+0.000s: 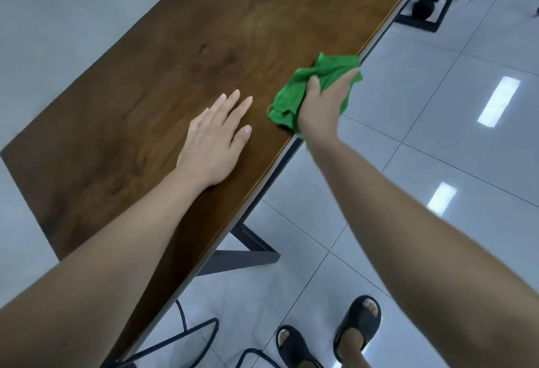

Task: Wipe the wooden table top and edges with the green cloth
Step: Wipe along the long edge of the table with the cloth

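A long, dark wooden table top [180,55] runs diagonally from lower left to upper right. The crumpled green cloth [294,90] lies over the table's near long edge. My right hand [323,102] grips the cloth there, thumb on top and fingers wrapped over the edge side. My left hand [217,137] lies flat on the table top with straight, spread fingers, a short way left of the cloth and apart from it. Part of the cloth hangs below the edge, hidden by my right wrist.
Grey tiled floor [437,105] surrounds the table. A dark metal table leg [248,251] stands below the near edge. Black cables and a metal frame [423,9] sit on the floor at upper right. My feet in black sandals [329,335] stand close to the edge; wire frames lie at lower left.
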